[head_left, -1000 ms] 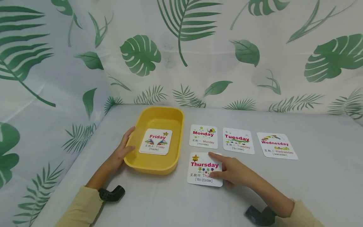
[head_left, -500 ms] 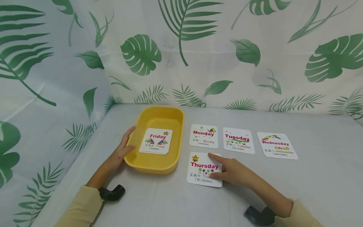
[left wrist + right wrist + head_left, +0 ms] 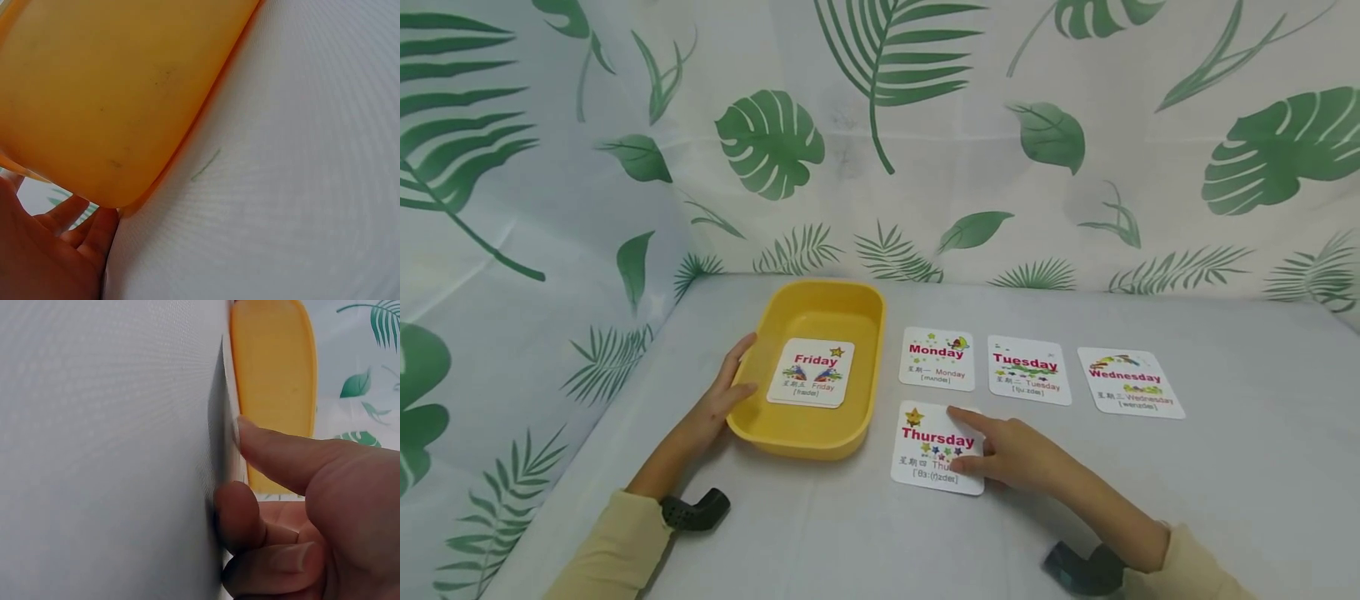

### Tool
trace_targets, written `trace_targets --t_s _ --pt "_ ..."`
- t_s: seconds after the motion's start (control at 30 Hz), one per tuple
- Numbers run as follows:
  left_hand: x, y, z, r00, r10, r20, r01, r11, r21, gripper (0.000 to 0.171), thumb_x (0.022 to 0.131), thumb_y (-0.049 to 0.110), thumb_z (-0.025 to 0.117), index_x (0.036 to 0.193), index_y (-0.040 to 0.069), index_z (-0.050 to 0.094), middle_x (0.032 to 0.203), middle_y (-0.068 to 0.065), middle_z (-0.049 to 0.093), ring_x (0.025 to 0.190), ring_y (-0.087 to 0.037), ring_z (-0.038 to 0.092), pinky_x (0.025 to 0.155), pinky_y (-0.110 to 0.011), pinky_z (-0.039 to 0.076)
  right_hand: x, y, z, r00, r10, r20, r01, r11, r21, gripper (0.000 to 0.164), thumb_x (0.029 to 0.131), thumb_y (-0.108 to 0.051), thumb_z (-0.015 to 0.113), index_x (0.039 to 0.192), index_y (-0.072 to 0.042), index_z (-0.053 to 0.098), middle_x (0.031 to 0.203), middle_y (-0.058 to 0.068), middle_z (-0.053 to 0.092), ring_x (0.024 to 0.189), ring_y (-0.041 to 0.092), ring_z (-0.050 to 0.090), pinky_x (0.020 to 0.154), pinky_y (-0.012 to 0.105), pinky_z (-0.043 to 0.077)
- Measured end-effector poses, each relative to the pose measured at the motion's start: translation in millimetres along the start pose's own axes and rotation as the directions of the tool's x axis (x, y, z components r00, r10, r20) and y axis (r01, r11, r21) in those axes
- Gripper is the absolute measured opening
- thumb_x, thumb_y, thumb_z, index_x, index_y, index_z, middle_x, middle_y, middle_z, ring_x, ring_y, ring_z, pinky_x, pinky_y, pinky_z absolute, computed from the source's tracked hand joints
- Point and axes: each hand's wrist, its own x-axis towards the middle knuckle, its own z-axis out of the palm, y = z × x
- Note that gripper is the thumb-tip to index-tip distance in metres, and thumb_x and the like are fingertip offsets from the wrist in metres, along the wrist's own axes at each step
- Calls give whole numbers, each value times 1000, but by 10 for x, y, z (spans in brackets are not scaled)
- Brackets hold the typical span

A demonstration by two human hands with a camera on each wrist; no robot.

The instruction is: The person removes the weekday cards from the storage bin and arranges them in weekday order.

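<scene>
In the head view, my left hand [image 3: 703, 417] holds the left side of a yellow plastic tray [image 3: 801, 437], its thumb over the rim. A white Friday card [image 3: 812, 375] lies inside the tray, seemingly on another card whose edge peeks out. To the right of the tray, my right hand [image 3: 1018, 454] pinches a Thursday flashcard [image 3: 921, 458] by its right side. The right wrist view shows the thumb [image 3: 275, 453] on the card's face and other fingers curled by its edge, which stands slightly off the table. The left wrist view shows fingers [image 3: 97, 234] against the tray's outside.
Behind the Thursday card, a Monday card [image 3: 936, 358], a Tuesday card [image 3: 1028, 371] and a Wednesday card [image 3: 1131, 383] lie in a row from left to right. A white cloth [image 3: 850, 542] covers the table. A leaf-printed curtain [image 3: 925, 192] hangs behind and at the left.
</scene>
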Motion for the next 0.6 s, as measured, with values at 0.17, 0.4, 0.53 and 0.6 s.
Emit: trace_targets --t_s 0.17,0.4,0.53,0.6 --pt "-5 -2 -20 1000 -6 -3 6 1000 -8 66 91 17 35 147 21 0 154 -11 -2 138 -33 11 109 -54 9 3 -23 -16 999 -34 -26 33 998 -47 67 77 -39 67 137 -22 42 53 -2 48 50 11 45 49 25 33" --pt "-6 -38 -36 1000 8 2 -8 998 -57 66 91 16 35 146 19 0 154 -10 -4 137 -32 9 109 -54 5 93 -266 -138 981 -146 -126 130 984 -122 63 84 -41 59 139 -18 38 55 -1 45 49 12 40 48 25 32" --pt "17 -50 -15 1000 16 13 -16 998 -55 65 91 16 35 146 20 1 154 -10 -4 138 -32 9 109 -53 6 219 -515 -211 972 -188 -143 170 977 -127 65 85 -43 57 141 -18 34 56 -1 48 50 13 42 48 25 33" --pt "27 -47 -20 1000 14 13 -13 998 -59 65 91 17 36 146 21 1 154 -10 -3 138 -31 10 109 -53 7 314 -662 -249 969 -208 -135 191 973 -130 66 85 -44 56 141 -18 32 57 -1 51 50 13 45 48 25 35"
